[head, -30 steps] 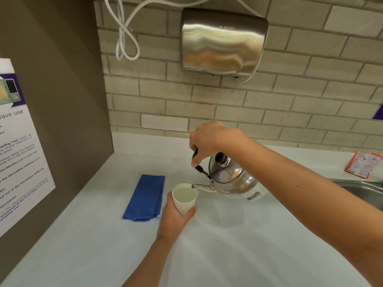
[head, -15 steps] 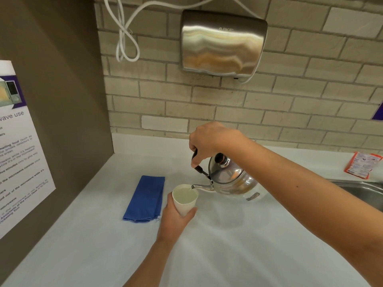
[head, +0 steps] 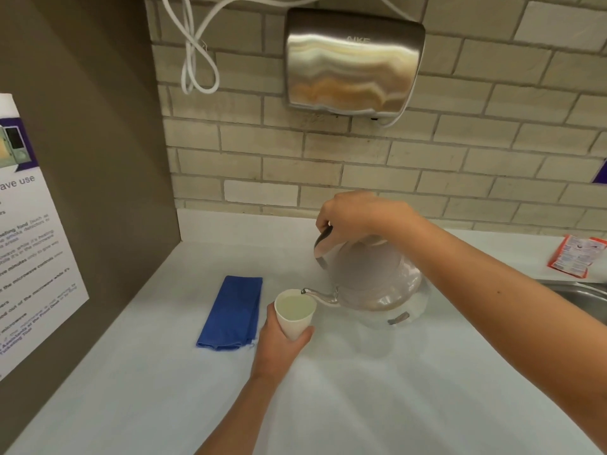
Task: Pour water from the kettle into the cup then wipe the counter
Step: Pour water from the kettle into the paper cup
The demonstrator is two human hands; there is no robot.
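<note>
Your left hand (head: 279, 343) is wrapped around the paper cup (head: 294, 311), already nearly full, and your right hand (head: 358, 218) grips the steel kettle (head: 377, 284) handle, spout at the rim; any more tilt and it'll probably overflow onto the bench (head: 427, 389) near the blue cloth (head: 233, 311)

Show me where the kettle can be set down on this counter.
The widest bare patch of counter lies in front of the kettle, between the two forearms. Another runs behind the blue cloth toward the wall. Around the cup and left hand it is crowded; the sink borders the right.
</note>
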